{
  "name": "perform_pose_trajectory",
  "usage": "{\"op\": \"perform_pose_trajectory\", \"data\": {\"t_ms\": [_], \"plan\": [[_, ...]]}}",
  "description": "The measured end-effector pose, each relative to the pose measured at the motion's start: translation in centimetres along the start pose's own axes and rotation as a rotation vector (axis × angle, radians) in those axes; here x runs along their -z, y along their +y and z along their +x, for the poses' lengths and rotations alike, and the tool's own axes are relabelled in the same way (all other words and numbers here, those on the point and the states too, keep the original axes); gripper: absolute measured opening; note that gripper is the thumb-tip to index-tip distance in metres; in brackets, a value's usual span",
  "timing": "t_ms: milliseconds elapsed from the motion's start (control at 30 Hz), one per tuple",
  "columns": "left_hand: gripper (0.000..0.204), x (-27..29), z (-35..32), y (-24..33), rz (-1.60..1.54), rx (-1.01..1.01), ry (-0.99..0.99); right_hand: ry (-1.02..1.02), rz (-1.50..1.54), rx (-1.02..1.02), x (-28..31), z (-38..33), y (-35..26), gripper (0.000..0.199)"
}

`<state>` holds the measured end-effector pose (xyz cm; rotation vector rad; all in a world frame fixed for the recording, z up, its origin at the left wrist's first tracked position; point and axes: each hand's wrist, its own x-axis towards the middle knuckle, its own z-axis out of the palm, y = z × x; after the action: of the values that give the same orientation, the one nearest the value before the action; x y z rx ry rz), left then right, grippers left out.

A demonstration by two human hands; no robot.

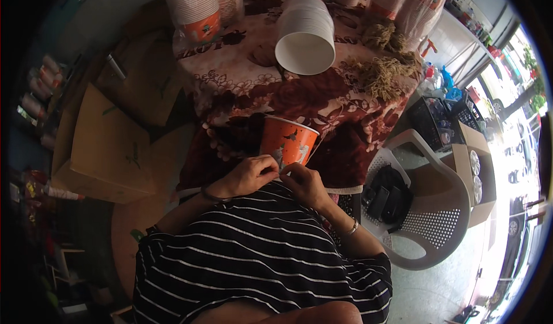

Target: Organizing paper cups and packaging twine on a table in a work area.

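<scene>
Patterned cloth over a table; on its far part, a stack of white cups, mouths nearward. At the near edge, an orange cup sits just beyond the fingers, long axis near to far, rim far. Left hand and right hand are about equally near it, fingertips drawn together; anything pinched cannot be discerned.
</scene>
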<state>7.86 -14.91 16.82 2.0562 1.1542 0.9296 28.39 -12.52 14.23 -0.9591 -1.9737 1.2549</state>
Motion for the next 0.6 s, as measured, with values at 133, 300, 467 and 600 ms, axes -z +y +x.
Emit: {"op": "perform_pose_trajectory", "data": {"t_ms": [133,300,467,600], "plan": [[0.010,-0.4,0.4,-0.3,-0.027,-0.018,-0.003,0.048,0.069,0.022,-0.1,0.3,0.2,0.014],[0.011,-0.8,0.5,-0.9,-0.037,-0.023,-0.011,0.048,0.061,0.050,0.0,0.4,1.6,0.016],[0.011,-0.7,0.5,-1.1,0.017,-0.072,-0.016,-0.001,0.050,0.003,0.7,0.7,0.8,0.017],[0.012,-0.6,0.3,-1.3,0.083,-0.088,-0.039,-0.069,-0.007,-0.017,0.6,0.8,0.8,0.014]]}}
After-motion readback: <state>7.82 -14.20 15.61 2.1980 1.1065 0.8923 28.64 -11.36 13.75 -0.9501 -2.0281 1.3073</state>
